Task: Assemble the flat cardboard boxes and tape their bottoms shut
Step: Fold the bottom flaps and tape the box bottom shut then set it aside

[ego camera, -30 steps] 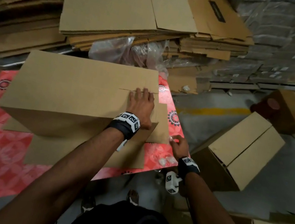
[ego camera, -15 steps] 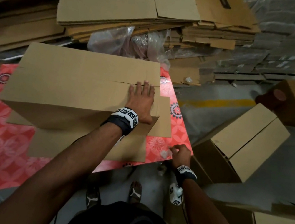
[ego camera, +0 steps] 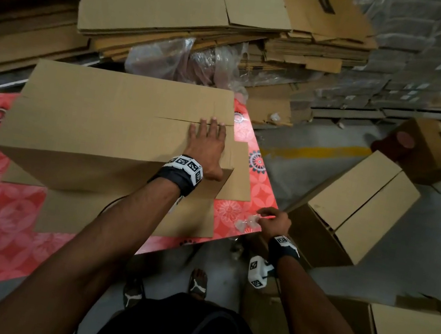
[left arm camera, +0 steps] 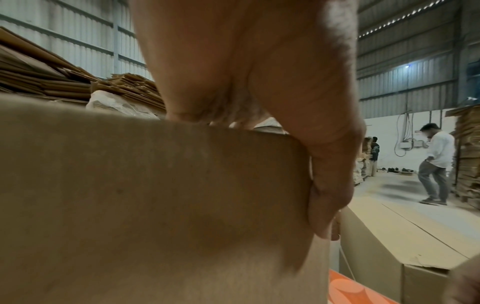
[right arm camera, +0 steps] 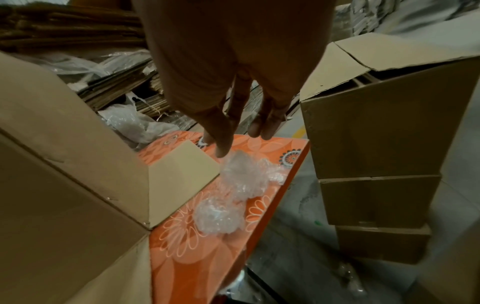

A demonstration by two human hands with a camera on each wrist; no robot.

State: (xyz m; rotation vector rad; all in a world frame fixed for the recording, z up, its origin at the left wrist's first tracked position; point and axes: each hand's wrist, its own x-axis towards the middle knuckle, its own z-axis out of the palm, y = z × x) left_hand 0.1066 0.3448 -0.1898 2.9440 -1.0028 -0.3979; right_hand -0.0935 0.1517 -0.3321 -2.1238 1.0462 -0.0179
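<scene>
Hands: left hand (ego camera: 207, 147) pressed flat on box (ego camera: 105, 118); right hand (right arm camera: 233, 115), fingers loosely extended, touches crumpled tape (right arm camera: 244, 174).

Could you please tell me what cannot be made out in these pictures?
- Tape roll: none in any view.
- Box seam under the left hand: the palm covers it in the head view.
- Clear wads under the right hand: too crumpled and dim to identify.
- Left fingers: the box edge hides them in the left wrist view.
</scene>
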